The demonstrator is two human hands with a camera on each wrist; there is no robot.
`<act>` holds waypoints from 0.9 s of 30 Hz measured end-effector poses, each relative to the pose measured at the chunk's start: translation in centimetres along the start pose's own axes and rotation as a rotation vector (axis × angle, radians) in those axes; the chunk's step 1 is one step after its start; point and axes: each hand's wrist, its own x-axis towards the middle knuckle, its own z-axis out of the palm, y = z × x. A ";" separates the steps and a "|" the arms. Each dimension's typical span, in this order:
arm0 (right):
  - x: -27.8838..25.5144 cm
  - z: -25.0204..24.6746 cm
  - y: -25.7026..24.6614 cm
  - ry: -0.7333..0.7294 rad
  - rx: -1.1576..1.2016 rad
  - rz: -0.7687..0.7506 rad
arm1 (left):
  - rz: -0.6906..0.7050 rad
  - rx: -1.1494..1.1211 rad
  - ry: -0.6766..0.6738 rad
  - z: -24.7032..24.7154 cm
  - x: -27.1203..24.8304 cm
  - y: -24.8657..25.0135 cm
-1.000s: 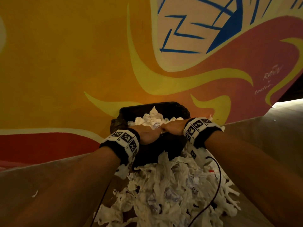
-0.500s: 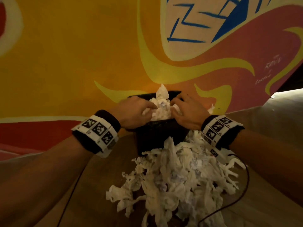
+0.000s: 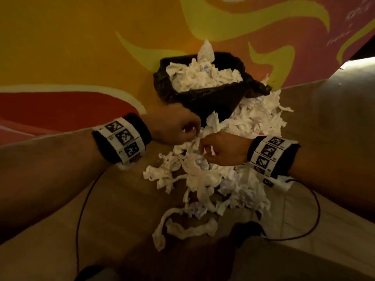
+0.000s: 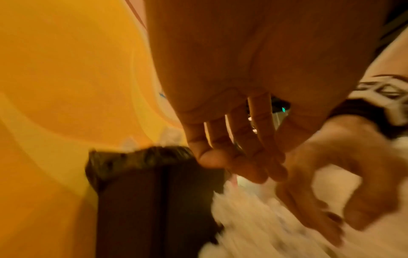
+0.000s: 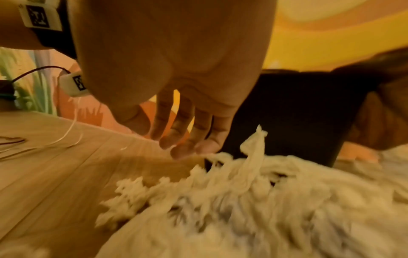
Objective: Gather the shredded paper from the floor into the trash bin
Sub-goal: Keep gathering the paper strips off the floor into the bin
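A black lined trash bin (image 3: 211,98) stands against the painted wall, heaped with shredded paper (image 3: 205,76). More white shredded paper (image 3: 213,179) lies in a wide pile on the wooden floor in front of it. My left hand (image 3: 190,131) and right hand (image 3: 205,153) hover close together over the pile's near-bin end, fingers pointing down. In the left wrist view the left fingers (image 4: 238,157) hang relaxed and hold nothing, beside the bin (image 4: 154,192). In the right wrist view the right fingertips (image 5: 187,146) just touch the edge of the paper (image 5: 243,200).
Thin black cables trail over the floor at left (image 3: 81,209) and right (image 3: 316,209). A dark object (image 3: 247,230) sits at the pile's near end. A grey ledge (image 3: 345,98) rises on the right. The orange and yellow wall (image 3: 81,47) is directly behind the bin.
Both hands have left the top of the bin and come down and toward me onto the floor pile. The paper they were pressing stays in the bin.
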 end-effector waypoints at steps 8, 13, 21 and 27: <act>-2.1 9.1 -0.5 -0.309 -0.298 -0.120 | -0.099 0.085 -0.583 15.6 -6.8 2.6; -0.8 11.1 0.4 -0.316 -0.554 -0.111 | -0.428 0.071 -0.486 22.1 -7.9 3.6; 1.0 10.5 2.0 -0.277 -0.727 -0.153 | -0.247 0.013 -0.371 25.1 -8.2 3.6; 1.6 8.2 3.6 -0.169 -0.378 -0.111 | -0.229 -0.082 -0.421 24.1 -8.0 3.5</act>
